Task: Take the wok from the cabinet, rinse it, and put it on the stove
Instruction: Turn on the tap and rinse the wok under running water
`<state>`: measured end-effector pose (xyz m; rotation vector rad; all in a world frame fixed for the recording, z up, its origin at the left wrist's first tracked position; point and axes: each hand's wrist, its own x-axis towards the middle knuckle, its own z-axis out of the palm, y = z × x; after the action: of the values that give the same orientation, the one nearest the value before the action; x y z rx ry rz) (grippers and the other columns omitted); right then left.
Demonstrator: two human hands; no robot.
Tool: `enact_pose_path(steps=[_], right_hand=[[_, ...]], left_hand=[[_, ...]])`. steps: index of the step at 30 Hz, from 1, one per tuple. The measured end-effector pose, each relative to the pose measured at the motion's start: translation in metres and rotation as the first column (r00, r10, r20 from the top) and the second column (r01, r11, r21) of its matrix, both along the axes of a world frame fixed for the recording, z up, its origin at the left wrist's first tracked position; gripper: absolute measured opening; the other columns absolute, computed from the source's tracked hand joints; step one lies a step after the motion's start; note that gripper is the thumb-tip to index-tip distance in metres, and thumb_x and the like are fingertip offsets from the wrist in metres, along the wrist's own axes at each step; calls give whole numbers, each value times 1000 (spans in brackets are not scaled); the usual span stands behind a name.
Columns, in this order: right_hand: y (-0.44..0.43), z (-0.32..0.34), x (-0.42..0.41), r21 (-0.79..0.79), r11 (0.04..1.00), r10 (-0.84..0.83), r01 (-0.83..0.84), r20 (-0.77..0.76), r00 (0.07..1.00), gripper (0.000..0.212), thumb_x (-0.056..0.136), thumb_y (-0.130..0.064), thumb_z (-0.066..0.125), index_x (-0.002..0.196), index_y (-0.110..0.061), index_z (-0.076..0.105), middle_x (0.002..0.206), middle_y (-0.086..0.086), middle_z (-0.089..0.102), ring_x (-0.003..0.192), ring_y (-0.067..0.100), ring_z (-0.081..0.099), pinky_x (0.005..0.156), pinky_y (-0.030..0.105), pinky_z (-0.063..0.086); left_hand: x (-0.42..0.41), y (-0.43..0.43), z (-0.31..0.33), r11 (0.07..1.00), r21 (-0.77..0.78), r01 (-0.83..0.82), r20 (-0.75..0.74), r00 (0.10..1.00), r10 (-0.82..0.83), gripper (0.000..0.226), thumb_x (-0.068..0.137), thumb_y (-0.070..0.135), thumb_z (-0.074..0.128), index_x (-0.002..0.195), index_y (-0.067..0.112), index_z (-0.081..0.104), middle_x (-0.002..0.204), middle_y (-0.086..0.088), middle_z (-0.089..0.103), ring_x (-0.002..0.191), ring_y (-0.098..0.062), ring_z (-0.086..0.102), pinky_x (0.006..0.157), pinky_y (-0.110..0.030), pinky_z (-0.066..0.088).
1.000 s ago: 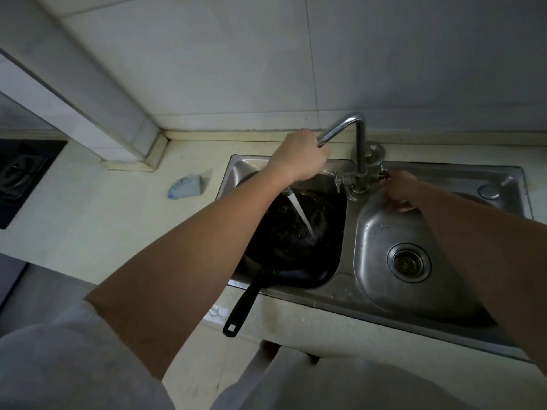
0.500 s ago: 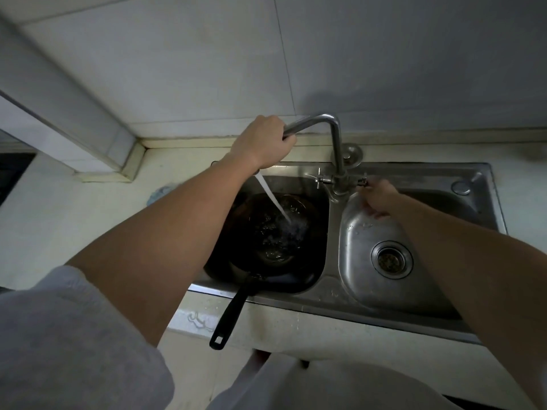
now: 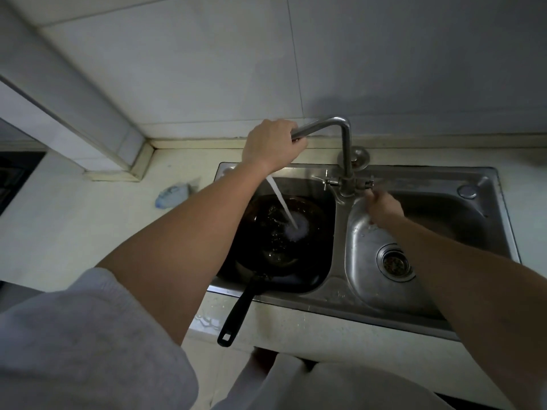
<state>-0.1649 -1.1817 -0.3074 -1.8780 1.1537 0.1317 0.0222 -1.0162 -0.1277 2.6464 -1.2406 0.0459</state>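
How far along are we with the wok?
Done: wok is out, sitting in the left sink basin. In hand: rinsing; left hand grips the faucet spout, right hand pinches the tap handle, water hits the wok. Left: carrying it to the stove.

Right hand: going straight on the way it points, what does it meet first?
The right hand would first meet the faucet's right valve handle, just ahead of it; depth is unclear, so they may already touch.
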Motion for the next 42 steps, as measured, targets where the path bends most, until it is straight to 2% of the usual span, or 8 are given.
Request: enact_pose_path(steps=[7, 12, 16, 20, 24, 29, 34, 42], right_hand=[[68, 0, -34, -20, 999, -46, 46, -27, 999, 33, 102, -28, 42, 101, -8, 68, 95, 11, 70, 87, 27, 70, 85, 44, 59], [123, -1, -32, 8, 999, -34, 35, -86, 996, 40, 104, -26, 39, 90, -6, 71, 82, 4, 70, 85, 27, 69, 85, 39, 57], [181, 16, -23, 30, 999, -29, 30, -54, 998, 18, 99, -17, 47, 95, -14, 65, 86, 6, 67, 78, 23, 63, 69, 32, 51], [245, 29, -9, 94, 995, -37, 45, -88, 995, 23, 100, -24, 50, 80, -15, 59, 77, 9, 66, 64, 22, 63, 63, 33, 57], [306, 27, 1, 292, 944, -87, 155, -233, 969, 47, 102, -44, 47, 85, -3, 64, 72, 10, 68, 54, 23, 64, 48, 22, 55], [364, 12, 12, 501, 831, -149, 241, -217, 965, 48, 103, -42, 39, 121, -4, 62, 115, 23, 67, 105, 39, 66, 93, 53, 55], [381, 30, 18, 679, 567, -505, 466, -161, 848, 38, 105, -30, 44, 112, 1, 64, 82, 19, 65, 58, 27, 62, 46, 31, 49], [387, 27, 12, 526, 752, -401, 397, -113, 909, 36, 100, -28, 51, 79, -1, 62, 56, 11, 57, 41, 19, 52, 40, 25, 41]], left_hand=[[-3, 41, -11, 983, -117, 144, 109, 985, -132, 43, 101, 56, 34, 99, 19, 56, 93, 4, 57, 91, -17, 51, 85, -34, 38], [-34, 112, -62, 833, -481, -272, -235, 956, 177, 40, 103, 43, 42, 124, 11, 53, 118, -4, 54, 105, -13, 48, 90, -26, 38], [-51, 169, -125, 865, -155, -477, -519, 785, 339, 23, 101, 35, 50, 110, 13, 49, 109, -5, 54, 100, -22, 56, 81, -35, 49], [-61, 203, -151, 955, 205, -216, -713, 636, 297, 28, 104, 31, 44, 86, 12, 53, 91, -10, 62, 75, -22, 58, 67, -33, 43], [-81, 227, -159, 961, 186, -205, -769, 578, 272, 41, 107, 35, 37, 95, 4, 61, 96, -14, 64, 85, -28, 60, 72, -32, 41], [-94, 249, -171, 927, 170, -333, -805, 496, 326, 42, 108, 33, 32, 115, -1, 57, 115, -20, 63, 105, -35, 61, 76, -33, 39], [-93, 262, -177, 903, 205, -377, -838, 409, 361, 35, 105, 27, 39, 118, -2, 55, 117, -21, 62, 100, -33, 60, 75, -32, 40], [-88, 261, -179, 858, 255, -446, -912, 182, 367, 39, 103, 31, 42, 112, -2, 61, 111, -18, 65, 103, -33, 62, 85, -35, 47]])
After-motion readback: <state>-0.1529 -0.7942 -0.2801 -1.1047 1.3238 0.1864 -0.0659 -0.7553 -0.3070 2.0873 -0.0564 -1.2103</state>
